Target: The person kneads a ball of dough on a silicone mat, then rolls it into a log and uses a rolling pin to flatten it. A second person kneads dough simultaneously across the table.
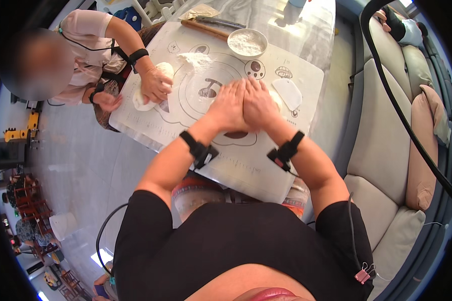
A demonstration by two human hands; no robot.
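My left hand [229,105] and my right hand [259,102] lie side by side, cupped over a lump of dough [276,101]. Most of that dough is hidden; a pale edge shows beside my right hand. Under it is a printed silicone kneading mat [226,165] with a bear drawing. To the right of my right hand lies a white plastic dough scraper [288,94]. Another person's hand [156,85] presses a second piece of dough [145,101] at the mat's left side, while that person's other hand [107,101] is off the dough.
Loose flour [196,62] is heaped on the mat. Beyond stand a white bowl of flour [247,43] and a wooden rolling pin [205,30], on a marble-patterned table [254,13]. A grey sofa [378,101] runs along the right. Someone sits close at the left [94,60].
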